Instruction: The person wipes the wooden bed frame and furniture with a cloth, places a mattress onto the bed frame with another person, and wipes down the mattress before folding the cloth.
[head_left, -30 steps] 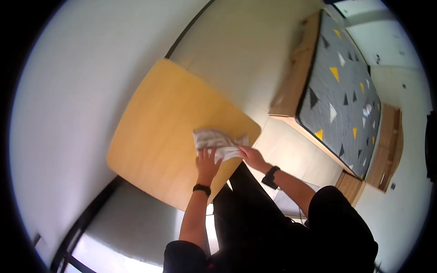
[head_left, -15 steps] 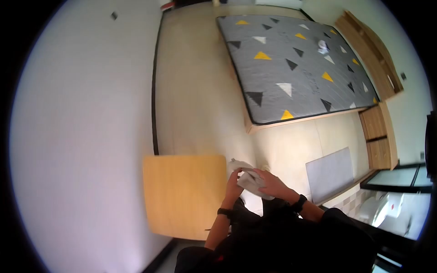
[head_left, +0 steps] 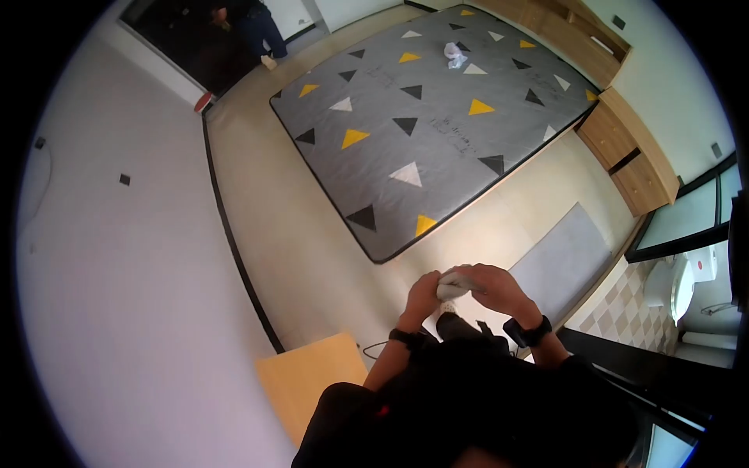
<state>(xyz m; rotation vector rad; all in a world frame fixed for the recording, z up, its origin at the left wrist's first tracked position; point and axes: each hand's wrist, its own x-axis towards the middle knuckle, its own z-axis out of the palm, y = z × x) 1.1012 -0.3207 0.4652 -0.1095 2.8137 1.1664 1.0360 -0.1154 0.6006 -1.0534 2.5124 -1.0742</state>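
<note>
In front of my body, both hands close around a light grey cloth (head_left: 452, 286), now bunched into a small bundle. My left hand (head_left: 424, 299) grips its left side. From the right, my right hand (head_left: 499, 287) curls over it, and its fingers hide part of the fabric. Below the cloth, a shoe tip and my dark trouser leg show above the floor.
A bed with a grey triangle-patterned mattress (head_left: 445, 148) lies ahead, with a small white bundle (head_left: 454, 55) on it. A wooden table (head_left: 312, 382) is at lower left. A grey mat (head_left: 558, 261) lies right, near a bathroom with a toilet (head_left: 672, 288). Another person (head_left: 261, 33) stands by the far doorway.
The view has swung, bringing the far doorway and another person into sight and shifting the table down and partly out of frame. The cloth, looser before, is more compactly bunched between my hands.
</note>
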